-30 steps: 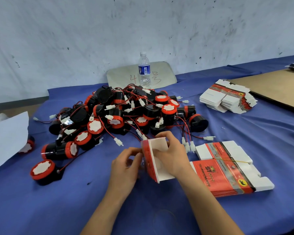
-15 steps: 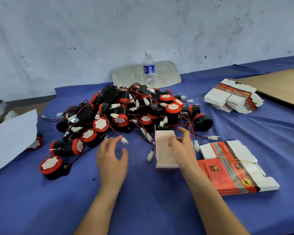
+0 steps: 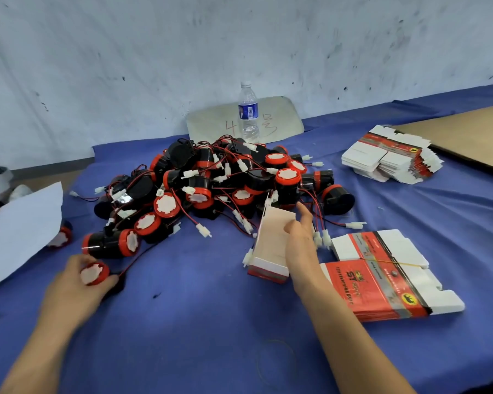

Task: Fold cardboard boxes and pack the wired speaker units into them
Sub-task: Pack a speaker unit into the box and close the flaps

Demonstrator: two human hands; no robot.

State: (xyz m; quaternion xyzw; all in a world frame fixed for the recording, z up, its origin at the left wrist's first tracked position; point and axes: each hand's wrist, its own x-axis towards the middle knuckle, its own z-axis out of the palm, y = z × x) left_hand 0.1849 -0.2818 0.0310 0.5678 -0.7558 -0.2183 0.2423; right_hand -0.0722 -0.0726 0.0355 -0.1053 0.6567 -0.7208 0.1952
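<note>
A folded red and white box (image 3: 272, 245) lies on the blue cloth with its open end toward the pile. My right hand (image 3: 302, 240) holds it at its right side, thumb on the top face. My left hand (image 3: 77, 282) grips a black and red speaker unit (image 3: 95, 273) at the near left, its wire trailing right. Behind them sits a heap of several wired speaker units (image 3: 211, 183). A banded stack of flat boxes (image 3: 382, 274) lies just right of my right hand.
A second stack of flat boxes (image 3: 390, 159) sits at the far right beside a brown cardboard sheet (image 3: 467, 137). A water bottle (image 3: 248, 109) stands at the back before a board. White paper (image 3: 17, 226) covers the left edge. A rubber band (image 3: 276, 362) lies near me.
The box went from upright between both hands to lying on the cloth under my right hand. My left hand let go, moved left and took hold of a speaker unit.
</note>
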